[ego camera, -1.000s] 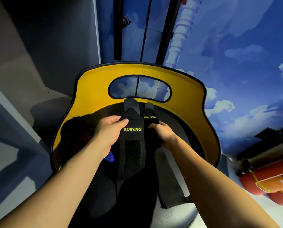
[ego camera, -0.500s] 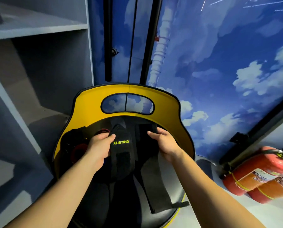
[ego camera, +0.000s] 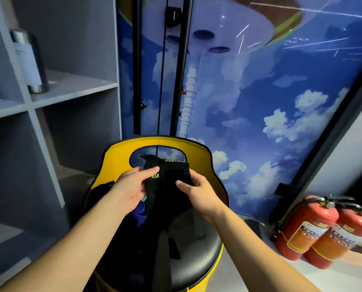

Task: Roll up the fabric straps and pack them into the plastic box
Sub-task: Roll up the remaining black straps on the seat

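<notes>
Two black fabric straps (ego camera: 167,186) with yellow-green lettering are held together in front of the yellow chair back (ego camera: 201,157). My left hand (ego camera: 131,188) pinches their left edge, thumb on top. My right hand (ego camera: 196,192) grips their right edge, thumb across the front. The long tails (ego camera: 163,245) hang down over the black seat (ego camera: 201,249). More dark fabric with a blue patch (ego camera: 141,211) lies on the seat under my left wrist. No plastic box is visible.
Grey shelving (ego camera: 55,98) stands at the left with a metal bottle (ego camera: 28,62) on a shelf. Two red fire extinguishers (ego camera: 314,230) lie on the floor at the right. A blue sky mural (ego camera: 260,114) and black poles (ego camera: 137,66) are behind the chair.
The view tilted up, showing more shelf and wall. My hands have come closer together and lifted, so the two straps now overlap in one bundle between them.
</notes>
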The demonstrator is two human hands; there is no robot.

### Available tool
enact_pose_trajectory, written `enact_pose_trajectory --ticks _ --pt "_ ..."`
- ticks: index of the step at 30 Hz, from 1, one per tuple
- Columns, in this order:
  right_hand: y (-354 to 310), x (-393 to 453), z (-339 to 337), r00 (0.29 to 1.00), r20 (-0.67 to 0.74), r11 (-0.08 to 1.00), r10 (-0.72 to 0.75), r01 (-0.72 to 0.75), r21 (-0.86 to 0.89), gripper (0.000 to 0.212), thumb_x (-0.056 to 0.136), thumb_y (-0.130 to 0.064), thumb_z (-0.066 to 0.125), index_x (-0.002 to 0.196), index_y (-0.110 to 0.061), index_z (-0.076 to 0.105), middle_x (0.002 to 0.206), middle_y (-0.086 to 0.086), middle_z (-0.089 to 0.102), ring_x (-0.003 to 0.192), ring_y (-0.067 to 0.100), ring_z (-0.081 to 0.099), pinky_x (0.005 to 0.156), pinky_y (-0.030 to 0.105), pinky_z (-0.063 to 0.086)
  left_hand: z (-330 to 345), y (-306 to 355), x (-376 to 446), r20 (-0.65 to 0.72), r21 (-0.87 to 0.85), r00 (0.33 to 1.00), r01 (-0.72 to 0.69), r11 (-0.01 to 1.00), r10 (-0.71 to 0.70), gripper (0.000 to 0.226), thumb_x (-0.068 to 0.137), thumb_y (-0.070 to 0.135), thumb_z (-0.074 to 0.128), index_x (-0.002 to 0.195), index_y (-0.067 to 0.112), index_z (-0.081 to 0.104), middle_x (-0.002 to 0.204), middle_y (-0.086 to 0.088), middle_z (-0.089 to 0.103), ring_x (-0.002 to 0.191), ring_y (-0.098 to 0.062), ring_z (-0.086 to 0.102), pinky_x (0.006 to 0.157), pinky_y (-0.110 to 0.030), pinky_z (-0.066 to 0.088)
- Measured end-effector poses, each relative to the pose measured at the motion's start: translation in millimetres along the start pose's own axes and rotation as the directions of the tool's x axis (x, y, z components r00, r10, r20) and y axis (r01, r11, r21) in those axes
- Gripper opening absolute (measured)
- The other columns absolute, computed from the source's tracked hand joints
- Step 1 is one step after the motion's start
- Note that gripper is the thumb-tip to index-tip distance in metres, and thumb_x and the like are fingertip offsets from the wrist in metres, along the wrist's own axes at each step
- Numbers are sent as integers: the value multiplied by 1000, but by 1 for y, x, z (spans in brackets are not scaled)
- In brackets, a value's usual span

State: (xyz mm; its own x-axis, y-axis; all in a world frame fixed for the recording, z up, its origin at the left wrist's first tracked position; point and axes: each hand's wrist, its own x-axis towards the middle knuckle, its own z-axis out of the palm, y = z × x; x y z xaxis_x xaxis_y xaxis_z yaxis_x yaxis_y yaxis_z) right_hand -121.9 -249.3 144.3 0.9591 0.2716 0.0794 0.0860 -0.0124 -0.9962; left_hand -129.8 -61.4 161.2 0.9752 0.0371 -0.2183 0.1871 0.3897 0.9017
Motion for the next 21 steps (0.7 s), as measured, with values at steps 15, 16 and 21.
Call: enact_pose_trajectory --ticks 15,16,21 --pt "-81 -56 -8 993 -108 997 56 -49 65 28 97 -30 64 109 -5 71 97 5 74 87 17 68 74 28 51 24 24 -79 -7 245 987 -156 957 163 40 73 5 85 109 20 73 101 -3 78 97 -27 74 92 -48 57" --pt "-86 -57 -5 990 -125 996 59 -51 73 30 97 -30 65 110 -3 71 99 8 75 88 19 68 77 31 51 25 25 -84 13 257 986 -166 952 169 40 74 3 84 109 19 73 101 -3 78 97 -26 74 93 -47 57" --pt "-109 -64 3 983 -184 993 30 -7 122 9 95 -20 68 91 -13 73 86 7 74 84 25 69 80 38 54 29 38 -105 76 267 979 -203 942 189 40 79 -1 78 113 17 71 101 -1 78 93 -19 75 72 -30 58"
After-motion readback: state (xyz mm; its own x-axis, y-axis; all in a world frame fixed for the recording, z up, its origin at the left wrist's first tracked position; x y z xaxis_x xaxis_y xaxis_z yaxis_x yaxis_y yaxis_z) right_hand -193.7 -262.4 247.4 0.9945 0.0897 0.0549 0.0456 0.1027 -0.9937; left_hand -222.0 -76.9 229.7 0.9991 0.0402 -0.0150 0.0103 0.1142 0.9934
